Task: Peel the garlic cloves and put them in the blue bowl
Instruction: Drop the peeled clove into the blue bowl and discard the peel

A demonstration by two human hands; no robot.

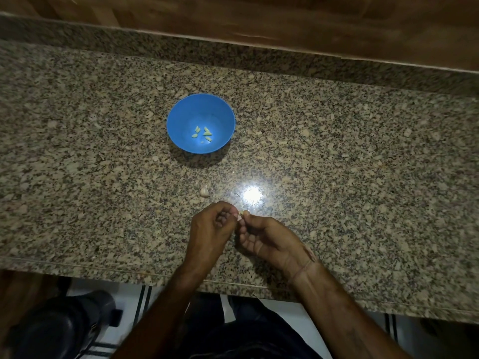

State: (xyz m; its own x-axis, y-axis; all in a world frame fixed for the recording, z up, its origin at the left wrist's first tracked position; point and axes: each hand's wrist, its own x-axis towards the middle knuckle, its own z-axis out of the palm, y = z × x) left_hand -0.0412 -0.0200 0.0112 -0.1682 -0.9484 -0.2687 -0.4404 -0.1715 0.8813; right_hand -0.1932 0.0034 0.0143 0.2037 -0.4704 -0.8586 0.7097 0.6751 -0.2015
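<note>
Head view looks down on a speckled granite counter (337, 151) with a wooden wall panel (259, 16) running along its far side. Toward the far middle of the counter stands the blue bowl (178, 117), upright, with a handful of pale peeled cloves (203, 132) lying loose on its bottom. Nearer, between the bowl and the hands, a single unpeeled garlic clove (204, 190) lies on the stone, apart from both. Just to its right a bright glare from a lamp (252, 195) sits on the polished surface.

At the near middle, both hands meet above the counter. The left hand (210, 229) is curled, back of the hand up, its fingertips pinched on a small garlic clove (241, 213). The right hand (267, 240) is turned palm up, with its thumb and forefinger closed on the same clove from the right side. The clove is mostly hidden by the fingers; only a pale tip shows, so how much skin is left on it I cannot tell. A thin thread band (303, 270) circles the right wrist.

Below the near counter edge, dark trousers (259, 338) and a white floor with dark stripes (145, 299) show, and a dark rounded object (59, 327) sits at the near left.
</note>
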